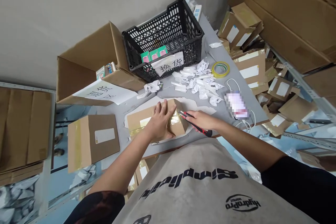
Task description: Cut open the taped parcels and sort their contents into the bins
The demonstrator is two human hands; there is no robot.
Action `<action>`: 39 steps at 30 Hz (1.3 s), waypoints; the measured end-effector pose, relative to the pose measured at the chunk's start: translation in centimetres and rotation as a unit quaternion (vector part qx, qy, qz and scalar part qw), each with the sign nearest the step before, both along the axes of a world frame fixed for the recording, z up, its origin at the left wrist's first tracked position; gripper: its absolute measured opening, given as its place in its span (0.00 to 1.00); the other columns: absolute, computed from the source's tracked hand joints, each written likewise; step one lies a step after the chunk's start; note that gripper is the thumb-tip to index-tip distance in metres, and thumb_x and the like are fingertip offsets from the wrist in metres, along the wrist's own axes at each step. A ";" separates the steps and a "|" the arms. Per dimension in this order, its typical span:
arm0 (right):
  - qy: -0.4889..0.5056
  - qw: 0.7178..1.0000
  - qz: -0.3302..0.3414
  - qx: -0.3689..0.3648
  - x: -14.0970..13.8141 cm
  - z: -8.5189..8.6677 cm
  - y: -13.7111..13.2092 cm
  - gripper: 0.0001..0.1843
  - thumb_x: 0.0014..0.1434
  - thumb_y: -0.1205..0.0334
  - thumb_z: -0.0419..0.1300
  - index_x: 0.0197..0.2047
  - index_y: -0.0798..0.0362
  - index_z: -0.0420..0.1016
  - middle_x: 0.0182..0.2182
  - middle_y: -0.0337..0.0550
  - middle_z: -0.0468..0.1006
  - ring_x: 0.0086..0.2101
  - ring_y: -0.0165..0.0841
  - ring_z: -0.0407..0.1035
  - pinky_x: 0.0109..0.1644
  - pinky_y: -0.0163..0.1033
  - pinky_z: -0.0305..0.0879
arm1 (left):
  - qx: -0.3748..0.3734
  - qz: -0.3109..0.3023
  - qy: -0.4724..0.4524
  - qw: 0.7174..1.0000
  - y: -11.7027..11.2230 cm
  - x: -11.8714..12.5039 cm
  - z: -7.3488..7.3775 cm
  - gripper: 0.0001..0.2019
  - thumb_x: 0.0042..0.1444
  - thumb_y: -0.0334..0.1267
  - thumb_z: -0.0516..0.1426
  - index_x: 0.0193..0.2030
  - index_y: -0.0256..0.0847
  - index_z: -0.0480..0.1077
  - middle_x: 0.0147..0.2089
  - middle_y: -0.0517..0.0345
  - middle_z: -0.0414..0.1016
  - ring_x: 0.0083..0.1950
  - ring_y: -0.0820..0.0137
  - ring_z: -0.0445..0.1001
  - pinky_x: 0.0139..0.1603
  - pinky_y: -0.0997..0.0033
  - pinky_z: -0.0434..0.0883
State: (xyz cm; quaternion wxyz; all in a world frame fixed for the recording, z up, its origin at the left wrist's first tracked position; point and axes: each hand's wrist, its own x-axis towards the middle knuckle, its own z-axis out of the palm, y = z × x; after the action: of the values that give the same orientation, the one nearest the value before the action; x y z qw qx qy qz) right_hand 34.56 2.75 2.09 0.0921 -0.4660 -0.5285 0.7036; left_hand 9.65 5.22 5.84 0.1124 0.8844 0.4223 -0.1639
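Observation:
A taped cardboard box lies on the table in front of me. My left hand rests on top of it, fingers spread out and touching the cardboard. In my right hand is a red and black box cutter, gripped around its handle. The cutter's tip is at the box's right end, by a strip of shiny yellowish tape. From this view I cannot tell whether the blade has gone into the tape. Under the box lies a torn white sheet.
Behind stand a black plastic crate holding green-and-pink packs and an open carton with a paper sign. Crumpled paper scraps, a tape roll and a phone with cables lie rightward. Another box stands left.

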 end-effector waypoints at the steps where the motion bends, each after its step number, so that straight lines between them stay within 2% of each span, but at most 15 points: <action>1: 0.008 1.000 -0.005 -0.009 0.0 0.0 -0.1 0.18 0.67 0.46 0.49 0.52 0.49 0.66 0.24 0.38 0.74 0.19 0.30 0.68 0.19 0.32 0.62 | -0.002 0.000 -0.002 1.000 0.0 0.0 0.0 0.72 0.24 0.62 0.70 0.75 0.45 0.37 0.75 0.34 0.30 0.71 0.28 0.38 0.66 0.37 0.44; 7: 0.011 0.999 -0.036 0.008 -0.5 0.3 -0.5 0.15 0.66 0.47 0.53 0.47 0.49 0.68 0.22 0.37 0.73 0.18 0.29 0.67 0.18 0.31 0.59 | -0.014 0.006 -0.010 1.000 0.1 -0.3 -0.3 0.73 0.24 0.63 0.70 0.75 0.46 0.37 0.75 0.35 0.29 0.71 0.27 0.36 0.66 0.37 0.43; 14: -0.020 0.999 -0.030 0.028 -0.9 0.6 -1.4 0.17 0.66 0.45 0.53 0.49 0.48 0.67 0.21 0.36 0.72 0.17 0.30 0.67 0.18 0.32 0.60 | -0.008 0.004 -0.016 1.000 0.2 -0.4 -0.6 0.73 0.23 0.63 0.70 0.75 0.46 0.36 0.75 0.34 0.29 0.71 0.27 0.38 0.66 0.36 0.43; 27: -0.013 0.998 -0.054 -0.002 -0.7 1.2 -3.0 0.18 0.63 0.42 0.55 0.45 0.48 0.66 0.20 0.35 0.71 0.18 0.31 0.68 0.18 0.32 0.61 | -0.009 -0.003 -0.003 1.000 0.1 -0.1 -0.7 0.75 0.21 0.66 0.69 0.75 0.47 0.36 0.75 0.32 0.30 0.71 0.26 0.38 0.65 0.35 0.43; 33: -0.002 0.998 -0.059 -0.008 -0.6 0.6 -3.9 0.18 0.63 0.42 0.55 0.45 0.48 0.65 0.20 0.34 0.70 0.17 0.30 0.67 0.17 0.31 0.60 | -0.009 -0.004 0.013 1.000 0.1 0.0 -0.4 0.75 0.21 0.69 0.68 0.75 0.46 0.35 0.75 0.30 0.30 0.71 0.25 0.38 0.65 0.34 0.43; 39: 0.012 0.995 -0.092 0.030 -1.0 -0.7 -5.2 0.19 0.64 0.41 0.53 0.45 0.48 0.66 0.22 0.34 0.71 0.18 0.30 0.68 0.19 0.32 0.64 | -0.024 0.008 0.069 0.997 0.0 0.7 -0.8 0.79 0.17 0.68 0.69 0.75 0.46 0.32 0.75 0.28 0.25 0.70 0.21 0.30 0.64 0.31 0.39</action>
State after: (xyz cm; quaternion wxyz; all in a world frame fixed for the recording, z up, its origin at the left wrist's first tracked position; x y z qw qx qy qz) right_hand 33.55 -2.44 1.40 0.1770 -0.5015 -0.5032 0.6811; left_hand 10.34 5.24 5.01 0.1057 0.8645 0.4323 -0.2336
